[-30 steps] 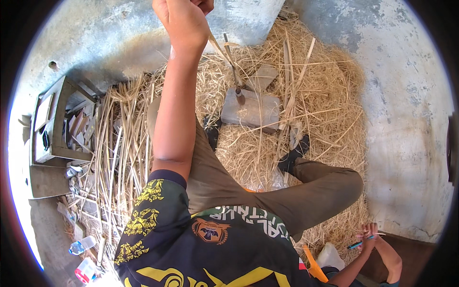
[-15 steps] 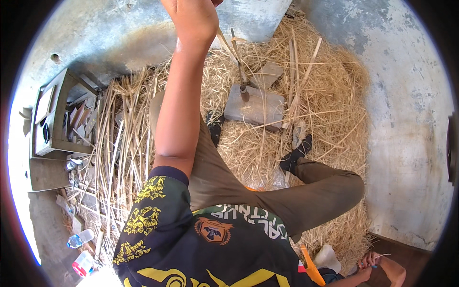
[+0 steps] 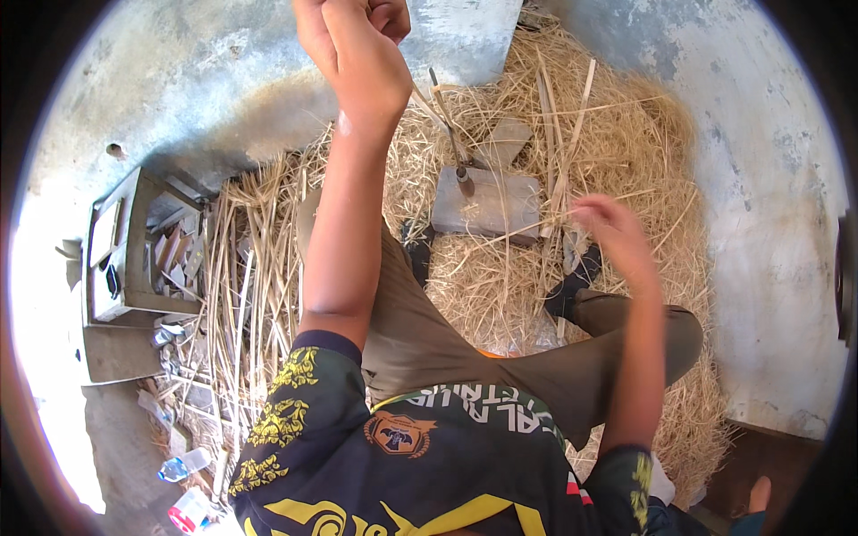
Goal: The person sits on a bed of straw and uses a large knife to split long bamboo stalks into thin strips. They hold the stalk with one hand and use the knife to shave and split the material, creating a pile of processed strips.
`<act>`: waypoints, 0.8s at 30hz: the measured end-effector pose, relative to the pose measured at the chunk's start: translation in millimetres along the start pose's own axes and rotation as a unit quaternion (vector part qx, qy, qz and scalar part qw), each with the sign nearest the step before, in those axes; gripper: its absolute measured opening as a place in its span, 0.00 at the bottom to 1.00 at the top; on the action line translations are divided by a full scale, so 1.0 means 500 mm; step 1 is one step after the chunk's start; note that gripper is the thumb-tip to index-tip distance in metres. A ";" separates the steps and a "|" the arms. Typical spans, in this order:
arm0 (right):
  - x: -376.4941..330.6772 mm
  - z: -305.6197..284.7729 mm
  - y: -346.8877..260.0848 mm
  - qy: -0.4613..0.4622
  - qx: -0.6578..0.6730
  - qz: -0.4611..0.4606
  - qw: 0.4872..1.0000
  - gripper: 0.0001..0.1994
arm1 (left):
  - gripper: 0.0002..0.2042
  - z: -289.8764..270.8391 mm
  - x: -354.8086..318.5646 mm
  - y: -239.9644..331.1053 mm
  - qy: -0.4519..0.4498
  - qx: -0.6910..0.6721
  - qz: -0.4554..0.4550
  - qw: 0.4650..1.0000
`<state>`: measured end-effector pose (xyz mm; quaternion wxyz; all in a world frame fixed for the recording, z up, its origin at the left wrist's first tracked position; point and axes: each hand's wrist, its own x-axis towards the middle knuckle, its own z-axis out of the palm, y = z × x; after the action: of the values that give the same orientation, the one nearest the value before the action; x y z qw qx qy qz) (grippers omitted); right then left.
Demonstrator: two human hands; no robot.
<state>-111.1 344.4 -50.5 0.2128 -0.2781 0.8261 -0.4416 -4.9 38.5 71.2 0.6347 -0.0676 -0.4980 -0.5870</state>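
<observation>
Heaps of straw (image 3: 617, 143) cover the floor ahead of me, piled against the grey wall (image 3: 769, 205), the biggest thing in view. Left of it a bundle of long stalks (image 3: 237, 295) lies beside my leg, and further left a wooden crate (image 3: 125, 250) stands on the concrete with odds and ends inside. On the straw rests a flat grey stone (image 3: 492, 207), just beyond my knee, and a metal rod with a dark handle (image 3: 454, 152) stands leaning on its near edge. My left hand (image 3: 353, 54) is raised high in front of me, closed in a fist around thin strips (image 3: 420, 100) that trail down toward the rod. My right hand (image 3: 612, 234) hovers blurred over the straw right of the stone, fingers loosely spread, holding nothing that I can make out
</observation>
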 end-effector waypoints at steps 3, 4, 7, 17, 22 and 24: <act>0.241 0.223 0.194 -0.128 -0.059 0.047 0.989 0.18 | 0.06 -0.005 0.001 -0.013 -0.027 -0.023 0.004 0.999; 0.287 0.298 0.260 -0.072 -0.066 0.020 0.995 0.21 | 0.06 -0.007 -0.005 -0.019 -0.037 -0.028 0.000 0.999; 0.339 0.489 0.346 0.125 -0.022 -0.128 0.984 0.26 | 0.05 -0.015 0.001 -0.011 -0.061 -0.045 -0.010 0.997; 0.363 0.549 0.302 0.167 -0.038 0.008 0.985 0.14 | 0.05 -0.051 0.009 -0.011 -0.062 -0.023 -0.014 0.998; 0.313 0.545 0.269 0.160 0.047 0.041 0.985 0.13 | 0.04 -0.043 0.011 -0.015 -0.028 -0.014 -0.024 0.999; 0.299 0.540 0.242 0.079 0.138 0.091 0.983 0.13 | 0.05 -0.048 0.023 -0.022 -0.020 -0.022 -0.021 0.999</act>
<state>-95.5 137.4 -309.1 0.2221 -0.1339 0.7931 -0.5511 -2.9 11.5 61.8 0.6105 -0.0823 -0.4990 -0.6095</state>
